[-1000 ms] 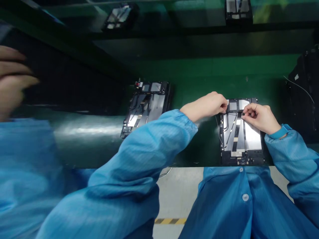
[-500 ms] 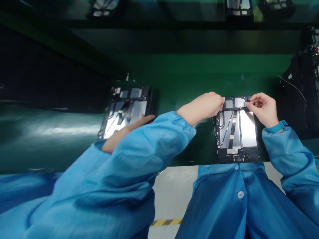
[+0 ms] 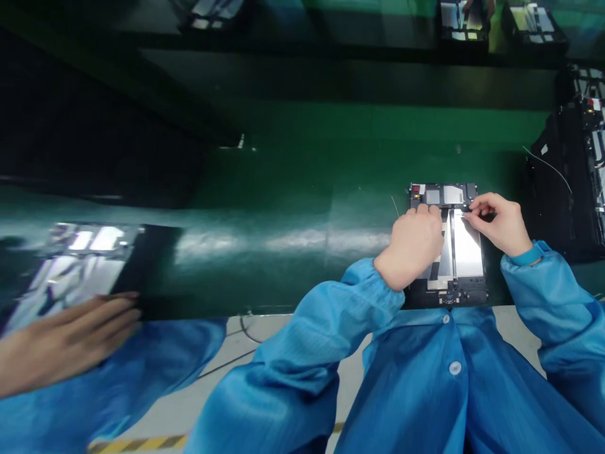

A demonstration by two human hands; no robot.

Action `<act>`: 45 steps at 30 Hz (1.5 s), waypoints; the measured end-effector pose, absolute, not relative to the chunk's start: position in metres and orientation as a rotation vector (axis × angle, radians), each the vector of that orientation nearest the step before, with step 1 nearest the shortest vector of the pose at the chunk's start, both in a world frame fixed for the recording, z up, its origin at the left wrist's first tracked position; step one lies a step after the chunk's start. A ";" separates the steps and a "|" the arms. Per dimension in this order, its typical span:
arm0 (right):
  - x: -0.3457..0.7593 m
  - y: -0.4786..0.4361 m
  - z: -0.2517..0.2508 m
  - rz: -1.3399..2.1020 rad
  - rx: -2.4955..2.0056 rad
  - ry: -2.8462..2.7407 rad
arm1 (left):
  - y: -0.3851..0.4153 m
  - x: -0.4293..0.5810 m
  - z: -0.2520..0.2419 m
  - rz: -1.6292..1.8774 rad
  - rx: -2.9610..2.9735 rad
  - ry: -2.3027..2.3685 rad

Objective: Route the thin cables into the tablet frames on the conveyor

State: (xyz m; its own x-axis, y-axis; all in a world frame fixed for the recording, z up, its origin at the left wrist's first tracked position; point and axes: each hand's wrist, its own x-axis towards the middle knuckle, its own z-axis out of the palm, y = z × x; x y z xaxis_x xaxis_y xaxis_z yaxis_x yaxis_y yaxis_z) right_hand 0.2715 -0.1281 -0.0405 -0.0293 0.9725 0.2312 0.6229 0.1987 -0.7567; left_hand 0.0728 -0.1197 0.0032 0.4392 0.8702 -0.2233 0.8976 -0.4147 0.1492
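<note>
An opened tablet (image 3: 466,249), with silver plates and black strips inside, lies on the green belt (image 3: 293,189) right in front of me. My left hand (image 3: 414,243) rests on its left half with the fingers curled down near the top. A thin wire (image 3: 394,205) sticks up beside that hand. My right hand (image 3: 497,222) pinches something small at the upper edge of the right silver plate. I cannot make out what either hand holds.
At the far left a co-worker's hand (image 3: 66,343) lies flat on a second opened tablet (image 3: 80,265), which is blurred. A black stack of parts (image 3: 570,183) stands at the right. More tablets (image 3: 456,17) lie across the belt. Below is grey floor with a striped line (image 3: 137,444).
The co-worker's hand has slid the second tablet left and toward the near edge. My left hand has moved from the tablet's top-left corner onto its left half. My right hand has barely moved.
</note>
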 end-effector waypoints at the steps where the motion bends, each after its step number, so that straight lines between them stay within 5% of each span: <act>1: 0.273 -0.129 -0.044 0.629 -1.511 -1.668 | -0.119 0.073 0.002 -0.159 2.427 1.542; 8: 0.280 -0.124 -0.066 0.773 -1.497 -1.312 | -0.120 0.068 -0.001 -0.077 2.273 1.569; 16: 0.279 -0.121 -0.068 0.815 -1.533 -1.262 | -0.101 0.074 -0.015 0.417 2.394 1.385; 22: 0.280 -0.122 -0.068 0.790 -1.523 -1.234 | -0.060 0.096 -0.020 0.291 2.405 1.049; 45: 0.281 -0.121 -0.066 0.703 -1.479 -1.207 | -0.052 0.108 -0.016 0.225 2.454 1.020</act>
State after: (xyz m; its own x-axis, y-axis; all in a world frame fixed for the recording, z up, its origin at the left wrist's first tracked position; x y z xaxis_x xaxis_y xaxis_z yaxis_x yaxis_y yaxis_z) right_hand 0.2813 -0.1209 -0.0664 0.3182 0.9331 0.1674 0.3149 0.0625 -0.9471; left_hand 0.1080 -0.0519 -0.0158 0.7102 0.7034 -0.0281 0.6263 -0.6131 0.4815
